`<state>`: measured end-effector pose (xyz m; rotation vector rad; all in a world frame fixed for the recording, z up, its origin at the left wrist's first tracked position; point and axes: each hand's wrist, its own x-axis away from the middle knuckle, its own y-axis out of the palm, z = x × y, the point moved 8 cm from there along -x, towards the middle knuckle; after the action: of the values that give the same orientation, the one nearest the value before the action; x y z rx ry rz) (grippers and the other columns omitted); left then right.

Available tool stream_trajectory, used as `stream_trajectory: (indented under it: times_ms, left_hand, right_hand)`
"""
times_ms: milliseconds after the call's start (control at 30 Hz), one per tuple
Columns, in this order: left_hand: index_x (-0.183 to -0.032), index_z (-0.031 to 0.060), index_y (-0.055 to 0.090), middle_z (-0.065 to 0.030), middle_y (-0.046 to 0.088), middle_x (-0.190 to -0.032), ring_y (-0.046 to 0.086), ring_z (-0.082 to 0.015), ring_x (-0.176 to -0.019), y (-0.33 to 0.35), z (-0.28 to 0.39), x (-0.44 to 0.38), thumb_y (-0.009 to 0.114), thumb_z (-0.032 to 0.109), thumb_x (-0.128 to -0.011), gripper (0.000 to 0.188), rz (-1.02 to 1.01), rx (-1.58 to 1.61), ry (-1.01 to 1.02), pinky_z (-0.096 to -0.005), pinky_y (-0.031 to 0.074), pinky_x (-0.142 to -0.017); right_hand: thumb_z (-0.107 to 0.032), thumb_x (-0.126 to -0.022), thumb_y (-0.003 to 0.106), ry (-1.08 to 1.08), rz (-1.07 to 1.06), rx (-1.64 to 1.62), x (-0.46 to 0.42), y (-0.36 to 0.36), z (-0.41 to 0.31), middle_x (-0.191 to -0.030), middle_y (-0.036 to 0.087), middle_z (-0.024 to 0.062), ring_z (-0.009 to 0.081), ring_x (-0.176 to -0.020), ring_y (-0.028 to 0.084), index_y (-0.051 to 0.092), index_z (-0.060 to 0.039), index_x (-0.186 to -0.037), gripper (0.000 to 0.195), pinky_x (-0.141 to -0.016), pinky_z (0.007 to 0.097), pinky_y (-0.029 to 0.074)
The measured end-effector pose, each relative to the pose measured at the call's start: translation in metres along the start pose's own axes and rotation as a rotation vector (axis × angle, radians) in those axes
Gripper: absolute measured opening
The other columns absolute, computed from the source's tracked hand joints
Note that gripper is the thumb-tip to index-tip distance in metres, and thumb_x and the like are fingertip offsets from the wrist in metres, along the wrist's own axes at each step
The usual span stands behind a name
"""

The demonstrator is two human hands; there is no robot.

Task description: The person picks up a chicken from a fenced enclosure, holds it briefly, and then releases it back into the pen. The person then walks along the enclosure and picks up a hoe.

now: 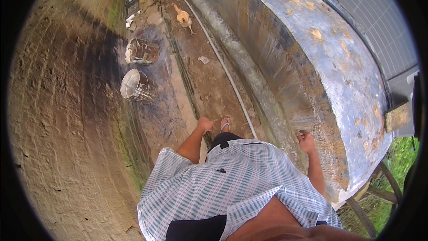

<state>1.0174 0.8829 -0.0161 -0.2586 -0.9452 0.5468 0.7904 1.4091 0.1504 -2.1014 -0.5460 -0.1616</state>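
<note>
My left hand (205,124) hangs beside my body over the dirt ground, its fingers curled; whether something thin is in it cannot be told. To the right, near the foot of the low wall, my right hand (305,140) is raised with its fingers bent; a small pale bit shows at the fingertips, too small to name. Between the hands one foot in a flip-flop (225,124) stands on the dirt. A pale pipe (230,77) runs along the ground between the foot and the wall. Neither hand touches the pipe or the wall's top.
Two dirty buckets (133,85) (143,52) lie tilted near the rough left wall (67,124). A tan chicken (183,17) is on the dirt path ahead, with a crumpled scrap (204,60) nearby. White pipe pieces (130,20) lie farther left. A worn blue-white ledge (341,73) curves along the right.
</note>
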Motion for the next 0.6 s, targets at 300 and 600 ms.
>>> stream_trajectory:
  times_ms: [300,600]
  left_hand:
    - [-0.067,-0.0092,0.067,-0.0189,0.069,-0.066,0.071,-0.0270,-0.059,0.008,-0.013,-0.016,0.068,0.012,-0.075,0.023,-0.065,-0.183,0.038,-0.0361,0.057,-0.057]
    - [-0.085,-0.0068,0.072,-0.0275,0.070,-0.090,0.070,-0.0381,-0.094,-0.009,0.025,0.006,0.066,0.019,-0.069,0.031,0.180,-0.531,0.160,-0.0403,0.056,-0.086]
  right_hand:
    - [-0.017,-0.089,0.068,-0.020,0.105,-0.050,0.020,-0.032,-0.004,-0.084,0.072,0.0219,0.0291,-0.076,0.072,0.065,0.0043,-0.114,0.034,-0.071,0.0372,0.056]
    - [-0.017,-0.090,0.067,-0.030,0.212,-0.076,0.049,-0.062,-0.001,-0.085,0.072,0.0226,0.0278,-0.078,0.072,0.064,0.0053,-0.116,0.034,-0.072,0.0367,0.056]
